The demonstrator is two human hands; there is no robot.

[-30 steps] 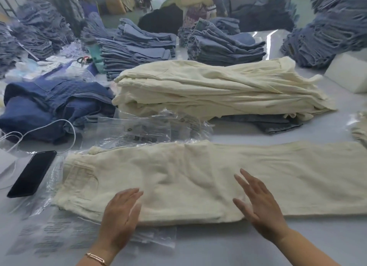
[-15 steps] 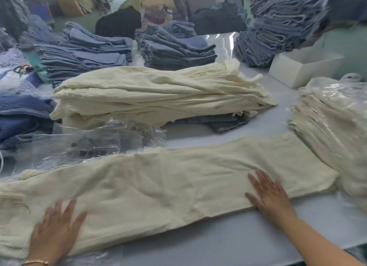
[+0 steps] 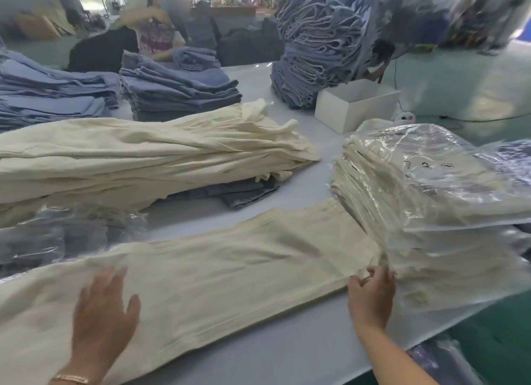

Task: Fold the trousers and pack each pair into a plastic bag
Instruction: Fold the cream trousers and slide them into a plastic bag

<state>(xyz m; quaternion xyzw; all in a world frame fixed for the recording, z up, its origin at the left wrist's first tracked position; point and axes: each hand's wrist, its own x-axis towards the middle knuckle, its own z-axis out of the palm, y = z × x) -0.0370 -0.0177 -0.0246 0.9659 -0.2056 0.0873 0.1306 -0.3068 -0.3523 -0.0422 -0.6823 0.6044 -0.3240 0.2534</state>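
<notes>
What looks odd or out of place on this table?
One thing: a dark grey pair of trousers lies squashed under the cream pile, though the other denim sits in its own stacks. Otherwise nothing looks spilled or damaged.

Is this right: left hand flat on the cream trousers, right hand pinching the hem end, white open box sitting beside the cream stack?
Not quite. The head view shows the white open box beside the tall blue denim stack. The left hand lies flat on the cream trousers; the right hand pinches their hem end.
</notes>
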